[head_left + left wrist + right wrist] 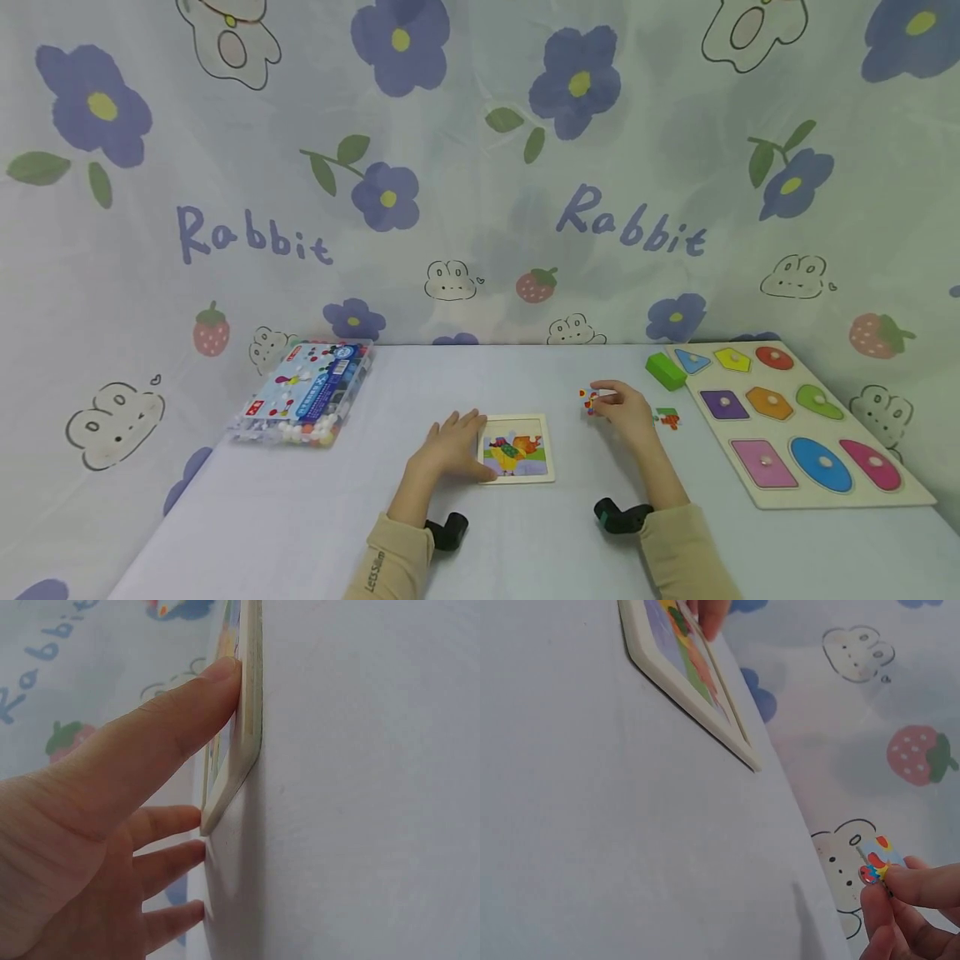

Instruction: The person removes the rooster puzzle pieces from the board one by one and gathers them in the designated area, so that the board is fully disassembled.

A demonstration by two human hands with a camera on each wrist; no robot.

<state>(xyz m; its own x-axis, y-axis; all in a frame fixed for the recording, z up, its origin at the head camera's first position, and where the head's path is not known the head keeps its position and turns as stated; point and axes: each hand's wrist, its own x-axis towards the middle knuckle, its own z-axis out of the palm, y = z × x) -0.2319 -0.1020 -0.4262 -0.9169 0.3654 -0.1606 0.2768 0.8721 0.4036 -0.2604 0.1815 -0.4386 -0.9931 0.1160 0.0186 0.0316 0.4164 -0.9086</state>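
Note:
A small wooden-framed picture puzzle (pixel 551 454) with a colourful bird scene lies flat on the white table. My left hand (pixel 447 451) rests at its left side with fingers spread; in the left wrist view the thumb (pixel 169 724) touches the frame's edge. To the right of the puzzle, my right hand (pixel 628 417) pinches a small colourful puzzle piece (pixel 587 400) between thumb and fingertips, held above the table. The right wrist view shows this piece's printed face (pixel 877 859) in red, yellow and blue. Another puzzle piece (pixel 667 418) is right of the right hand.
At the left back lies a clear plastic box (pixel 307 396) of colourful beads with a printed cover. On the right is a wooden shape board (pixel 761 429) with knobbed pieces, a green block (pixel 666 372) beside its far left corner. A patterned cloth (pixel 480 208) hangs behind the table.

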